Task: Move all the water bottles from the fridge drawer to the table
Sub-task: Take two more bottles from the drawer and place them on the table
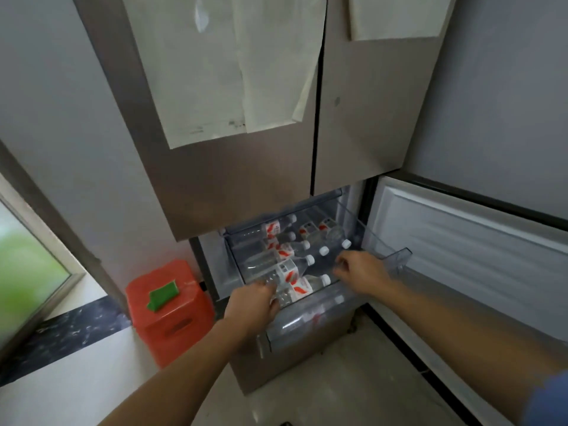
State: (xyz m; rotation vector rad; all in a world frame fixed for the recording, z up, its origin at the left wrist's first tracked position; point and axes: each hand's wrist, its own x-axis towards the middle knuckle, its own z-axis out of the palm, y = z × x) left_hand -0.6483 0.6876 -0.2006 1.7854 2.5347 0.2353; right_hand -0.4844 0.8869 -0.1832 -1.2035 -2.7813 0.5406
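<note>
Several clear water bottles [278, 265] with white caps and red-and-white labels lie on their sides in a clear fridge drawer [396, 256], pulled out below the steel fridge doors. My left hand [252, 305] reaches over the drawer's front left corner, fingers curled at the base of the nearest bottle [299, 289]. My right hand [361, 272] hovers over the drawer's right side beside two white caps, fingers bent. Whether either hand grips a bottle is unclear. No table is in view.
The lower fridge door [467, 250] stands open on the right. An orange plastic stool [172, 312] with a green patch sits on the floor left of the fridge. A window [27, 265] and dark sill lie far left. White papers [233, 66] hang on the fridge doors.
</note>
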